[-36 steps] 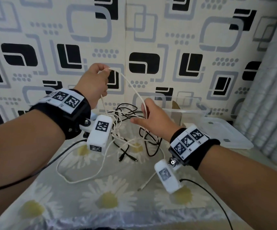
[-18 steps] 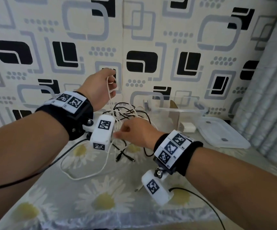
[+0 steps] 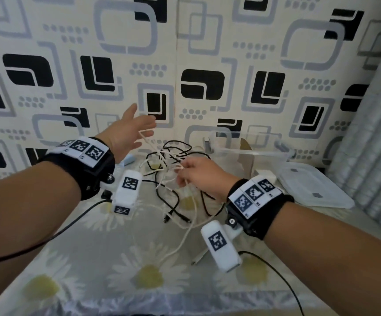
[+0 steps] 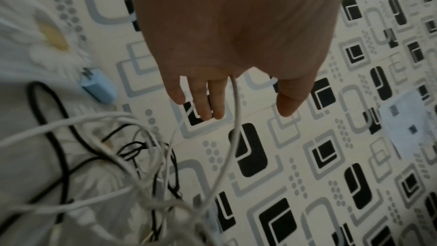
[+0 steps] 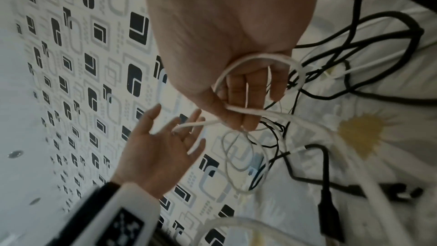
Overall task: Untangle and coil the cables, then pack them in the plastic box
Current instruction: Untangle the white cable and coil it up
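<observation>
Left hand (image 3: pixel 132 131): raised, fingers spread, a white cable (image 4: pixel 232 111) draped over them, gripping nothing. Blue adapter (image 3: pixel 129 159): on surface (image 3: pixel 93 258) near wall. Tangled cables (image 3: pixel 169 165), black and white: centre of surface. Right hand (image 3: pixel 198 174): fingers curled round white strands. Plastic box (image 3: pixel 251 149): right rear; lid (image 3: pixel 310 185) just beside it.
</observation>
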Motion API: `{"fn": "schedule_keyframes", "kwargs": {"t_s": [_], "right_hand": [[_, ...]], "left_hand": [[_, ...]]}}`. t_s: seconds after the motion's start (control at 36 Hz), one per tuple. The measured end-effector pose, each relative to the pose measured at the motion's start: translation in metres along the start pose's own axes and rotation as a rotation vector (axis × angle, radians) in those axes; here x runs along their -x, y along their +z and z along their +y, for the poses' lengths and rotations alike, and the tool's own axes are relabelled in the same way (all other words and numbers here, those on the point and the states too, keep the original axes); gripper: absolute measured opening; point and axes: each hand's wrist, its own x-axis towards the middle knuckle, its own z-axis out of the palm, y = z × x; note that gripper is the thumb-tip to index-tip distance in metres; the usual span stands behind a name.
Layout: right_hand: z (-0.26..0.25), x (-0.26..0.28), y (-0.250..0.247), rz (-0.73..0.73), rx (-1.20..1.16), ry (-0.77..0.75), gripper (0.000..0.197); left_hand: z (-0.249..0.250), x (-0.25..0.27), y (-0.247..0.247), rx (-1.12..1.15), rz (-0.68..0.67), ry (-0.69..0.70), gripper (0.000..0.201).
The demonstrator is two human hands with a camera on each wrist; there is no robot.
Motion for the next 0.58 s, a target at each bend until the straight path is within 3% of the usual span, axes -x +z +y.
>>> {"fn": "schedule_keyframes", "kwargs": {"t_s": [0.17,0.25,0.36,0.5,0.58], "right_hand": [[-0.011,0.004,-0.011,-0.034,-0.303,-0.066,0.016],[-0.017,0.003,-0.014,-0.021,-0.394,-0.068,0.018],[-0.021,-0.001,-0.016,0.013,-0.414,-0.108,0.021],[-0.019,-0.004,-0.017,0.048,-0.458,-0.109,0.022],[-0.016,-0.004,-0.018,0.066,-0.493,-0.080,0.022]], "left_hand": [[-0.019,0.013,-0.010,-0.186,-0.072,-0.094,0.125],[-0.022,0.019,-0.010,-0.271,-0.109,-0.097,0.108],[-0.031,0.021,-0.014,-0.266,-0.153,-0.066,0.114],[-0.040,0.014,-0.024,-0.237,-0.101,-0.040,0.107],[-0.041,0.014,-0.027,-0.234,-0.044,-0.004,0.092]]}}
